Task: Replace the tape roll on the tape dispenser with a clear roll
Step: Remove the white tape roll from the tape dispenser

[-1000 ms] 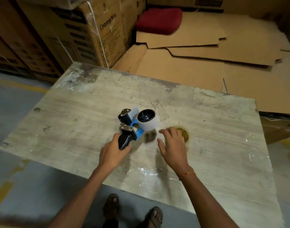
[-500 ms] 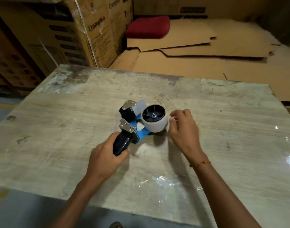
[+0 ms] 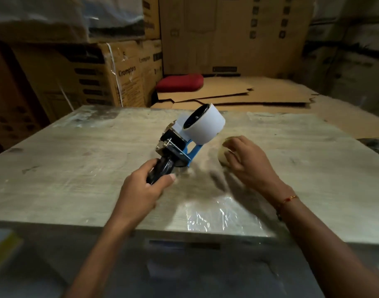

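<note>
My left hand [image 3: 141, 192] grips the black handle of the tape dispenser [image 3: 173, 151], a blue-framed tool tilted up off the table. A white tape roll [image 3: 203, 125] sits on its spool, raised toward the far side. To its right, my right hand [image 3: 246, 160] rests on a pale yellowish clear tape roll [image 3: 224, 152] lying on the table [image 3: 76, 168]. Fingers cover most of that roll, so only its left edge shows.
Crinkled clear film [image 3: 214, 211] lies near the table's front edge. Stacked cardboard boxes [image 3: 102, 76] stand behind the table at left, with flattened cardboard sheets [image 3: 238, 93] and a red cushion [image 3: 180, 82] behind. The table's near edge runs just below my wrists.
My left hand has lifted and tilted the dispenser up off the table. My right hand left the white roll and moved right onto the clear roll. The camera view rose.
</note>
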The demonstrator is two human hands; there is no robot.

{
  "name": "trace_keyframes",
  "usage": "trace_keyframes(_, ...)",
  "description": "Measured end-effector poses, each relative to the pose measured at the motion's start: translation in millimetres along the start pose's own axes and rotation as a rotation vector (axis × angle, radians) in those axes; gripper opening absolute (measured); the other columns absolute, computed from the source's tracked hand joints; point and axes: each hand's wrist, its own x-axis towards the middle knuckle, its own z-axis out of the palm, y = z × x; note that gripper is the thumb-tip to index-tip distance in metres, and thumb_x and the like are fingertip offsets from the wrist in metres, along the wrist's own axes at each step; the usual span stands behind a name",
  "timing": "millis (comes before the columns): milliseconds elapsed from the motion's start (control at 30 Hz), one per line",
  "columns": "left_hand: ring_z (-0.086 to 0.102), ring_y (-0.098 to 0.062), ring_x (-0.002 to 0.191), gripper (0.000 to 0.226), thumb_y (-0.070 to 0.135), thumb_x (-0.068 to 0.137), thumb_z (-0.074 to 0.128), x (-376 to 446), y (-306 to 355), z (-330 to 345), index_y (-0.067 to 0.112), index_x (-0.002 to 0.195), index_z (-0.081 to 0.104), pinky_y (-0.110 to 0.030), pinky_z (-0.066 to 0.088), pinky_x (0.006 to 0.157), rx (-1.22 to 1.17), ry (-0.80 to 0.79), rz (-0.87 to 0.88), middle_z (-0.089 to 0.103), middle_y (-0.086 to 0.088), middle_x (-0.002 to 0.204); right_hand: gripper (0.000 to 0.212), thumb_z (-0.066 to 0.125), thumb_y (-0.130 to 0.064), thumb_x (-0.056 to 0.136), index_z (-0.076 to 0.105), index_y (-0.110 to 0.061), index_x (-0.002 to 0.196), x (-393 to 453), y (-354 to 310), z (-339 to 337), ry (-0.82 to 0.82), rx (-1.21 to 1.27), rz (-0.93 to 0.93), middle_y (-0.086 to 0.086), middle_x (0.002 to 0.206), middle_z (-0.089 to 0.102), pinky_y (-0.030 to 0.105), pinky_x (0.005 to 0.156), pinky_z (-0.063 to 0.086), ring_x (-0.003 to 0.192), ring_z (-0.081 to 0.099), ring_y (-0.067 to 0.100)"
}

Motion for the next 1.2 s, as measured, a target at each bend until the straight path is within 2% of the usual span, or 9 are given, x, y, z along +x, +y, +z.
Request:
trace_keyframes(100, 0.044, -0.019, 0.045, 0.030, 0.040, 0.072, 0.069, -25, 15, 0, 0.026, 0.098, 0.068, -0.025, 0.037, 0.042, -0.106, -0.095, -0.026, 0.052, -0.002, 0.059, 0.031, 0.052, -0.026, 0.101, 0.060, -0.010, 0.127, -23, -39, -11, 0.094, 0.355, 0.132, -0.001, 0.115, 0.063, 0.035, 0.089, 0.053, 0.104, 0.063, 0.020)
trace_keyframes(233, 0.044, -0.016, 0.041, 0.014, 0.023, 0.089, 0.067, -55, 33, 3, 0.010, 0.087, 0.063, -0.022, 0.035, 0.038, -0.210, -0.210, -0.066, 0.053, -0.009, 0.064, 0.041, 0.052, -0.036, 0.103, 0.048, -0.021, 0.141, -50, -80, -28, 0.062, 0.799, 0.337, -0.005, 0.125, 0.062, 0.038, 0.090, 0.059, 0.109, 0.066, 0.015)
trace_keyframes(400, 0.045, -0.021, 0.041, 0.020, 0.028, 0.089, 0.065, -76, 43, 5, 0.016, 0.075, 0.060, -0.025, 0.037, 0.041, -0.279, -0.283, -0.117, 0.056, -0.010, 0.062, 0.051, 0.057, -0.042, 0.098, 0.042, -0.028, 0.145, -70, -88, -47, 0.060, 0.853, 0.341, -0.004, 0.143, 0.049, 0.033, 0.088, 0.057, 0.116, 0.060, 0.011)
trace_keyframes(600, 0.054, -0.023, 0.045, 0.024, 0.034, 0.090, 0.062, -83, 62, 22, 0.010, 0.095, 0.063, -0.026, 0.039, 0.044, -0.198, -0.324, -0.102, 0.063, -0.009, 0.063, 0.070, 0.071, -0.051, 0.085, 0.040, -0.033, 0.145, -82, -79, -56, 0.062, 0.850, 0.354, -0.007, 0.145, 0.050, 0.043, 0.099, 0.054, 0.125, 0.057, 0.016)
trace_keyframes(733, 0.061, -0.026, 0.052, 0.024, 0.043, 0.078, 0.064, -82, 67, 36, 0.024, 0.093, 0.067, -0.034, 0.049, 0.053, -0.038, -0.201, -0.040, 0.068, -0.003, 0.064, 0.051, 0.066, -0.026, 0.096, 0.046, -0.022, 0.142, -83, -70, -58, 0.074, 1.037, 0.380, -0.001, 0.138, 0.060, 0.040, 0.100, 0.056, 0.116, 0.066, 0.012)
trace_keyframes(800, 0.065, -0.022, 0.065, 0.030, 0.053, 0.074, 0.063, -84, 69, 42, 0.028, 0.090, 0.066, -0.037, 0.051, 0.063, 0.197, -0.065, 0.033, 0.070, 0.003, 0.066, 0.045, 0.065, -0.019, 0.094, 0.052, -0.019, 0.137, -84, -66, -56, 0.062, 1.098, 0.388, 0.003, 0.133, 0.065, 0.041, 0.099, 0.056, 0.115, 0.068, 0.017)
trace_keyframes(900, 0.054, -0.018, 0.084, 0.022, 0.047, 0.081, 0.065, -91, 71, 53, 0.027, 0.089, 0.062, -0.037, 0.047, 0.071, 0.445, 0.102, 0.123, 0.060, 0.009, 0.076, 0.035, 0.061, -0.010, 0.094, 0.059, -0.018, 0.127, -86, -63, -49, 0.054, 1.193, 0.403, 0.010, 0.128, 0.067, 0.039, 0.095, 0.058, 0.113, 0.070, 0.027)
trace_keyframes(1067, 0.044, -0.014, 0.090, 0.028, 0.051, 0.082, 0.062, -85, 55, 55, 0.024, 0.088, 0.061, -0.030, 0.040, 0.073, 0.572, 0.050, 0.148, 0.046, 0.009, 0.088, 0.040, 0.059, 0.000, 0.094, 0.053, -0.012, 0.133, -87, -59, -42, 0.080, 1.198, 0.457, 0.009, 0.131, 0.063, 0.038, 0.087, 0.061, 0.110, 0.071, 0.028)
trace_keyframes(1200, 0.049, -0.015, 0.091, 0.037, 0.048, 0.080, 0.067, -83, 44, 51, 0.023, 0.107, 0.064, -0.033, 0.046, 0.073, 0.644, 0.082, 0.248, 0.050, 0.008, 0.095, 0.046, 0.064, -0.003, 0.090, 0.052, -0.014, 0.133, -90, -60, -35, 0.134, 1.135, 0.491, 0.003, 0.130, 0.063, 0.042, 0.087, 0.062, 0.112, 0.070, 0.027)
